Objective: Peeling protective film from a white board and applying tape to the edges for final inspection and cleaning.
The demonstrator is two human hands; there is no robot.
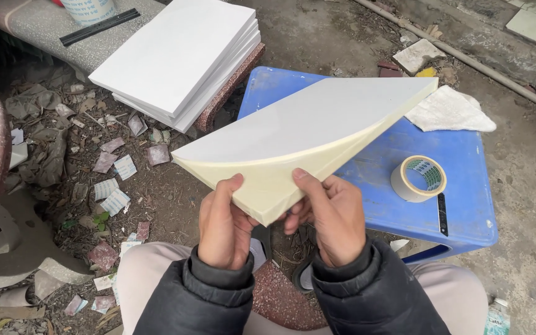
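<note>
Nearest the camera, above the lap and dark jacket sleeves [367, 291], a stack of white sheets [305, 133] is held by both hands at its near corner. The left hand [221, 226] is closed on the left side of that corner, thumb pressed up along the cream edge; the right hand [330, 217] is closed on the right side, thumb laid on top and fingers curled beneath. Neither hand is spread, and both are pinching the same corner, almost touching each other. The corner is bent downward, so that the cream edges of the sheets are fanned open. From the hands the stack runs away and to the right, its long axis pointing toward the far right corner, which hangs over the blue plastic stool [466, 186]. The two hands are about equally near, the right one lying slightly farther along the stack.

Just beyond, on the stool, a roll of tape [418, 178] is seen lying flat, with a dark utility knife [442, 214] beside it and a crumpled white cloth [451, 111] farther back. To the far left, a second pile of white sheets [181, 56] rests on a speckled stone bench [38, 28], with a black strip [99, 26] lying past it. Littered ground [94, 174] lies between.
</note>
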